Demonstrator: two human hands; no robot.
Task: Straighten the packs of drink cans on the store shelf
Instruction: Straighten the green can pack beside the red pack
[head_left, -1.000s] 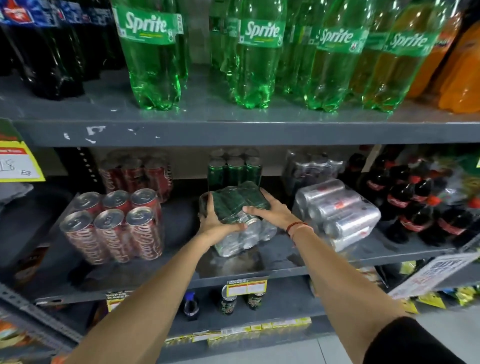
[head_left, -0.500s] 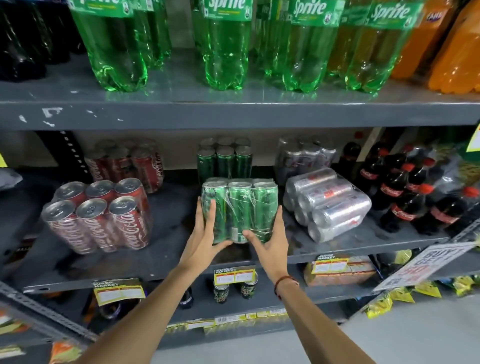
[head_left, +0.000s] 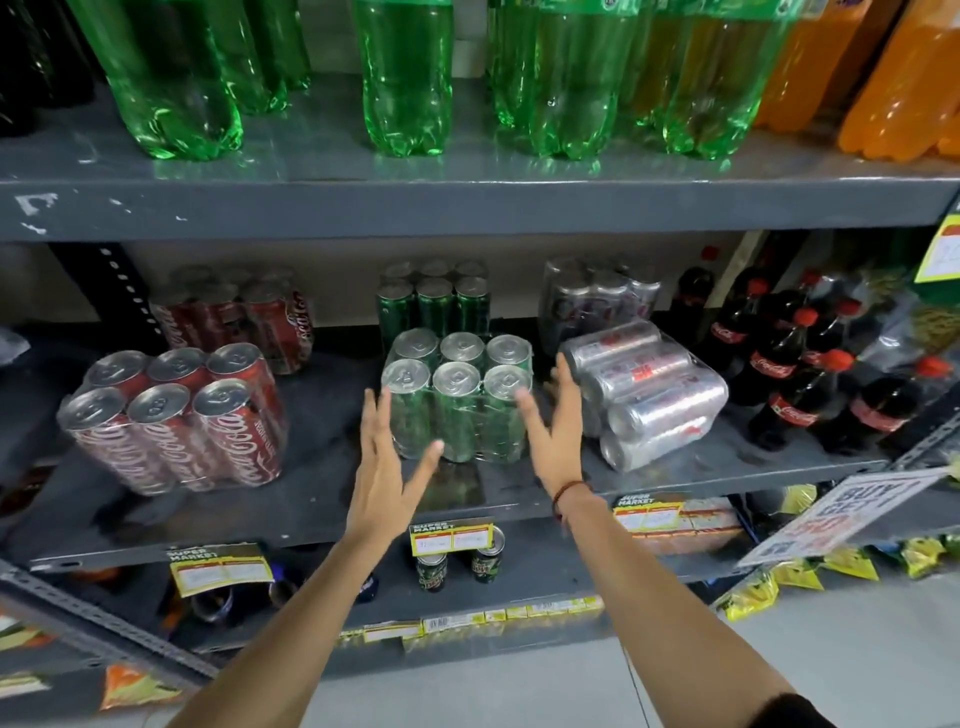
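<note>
Shrink-wrap glints on everything along this grey metal shelf (head_left: 311, 499), so take the green pack (head_left: 460, 400) at its middle as the landmark. Well to its left sits the red cola pack (head_left: 176, 421), six cans under clear film, standing but leaning back with its ring-pull tops tipped toward the camera. Touching or nearly touching the green pack's left face is the left hand (head_left: 387, 467), flat and spread, gripping nothing. The green pack itself stands upright on the shelf, its long axis vertical, two rows of three smooth cylinders with silver lids showing (it looks squared to the shelf edge already). Just past its right face is the right hand (head_left: 553, 436), fingers fanned and empty, a red cord at the wrist. Immediately right of that hand lies the silver pack (head_left: 647, 395), toppled on its side, cans running horizontally and angled back to the left, their round ends facing the green pack. By my judgement this one is next: the right hand is much the nearer, and the pack must be tipped up onto its bases.
</note>
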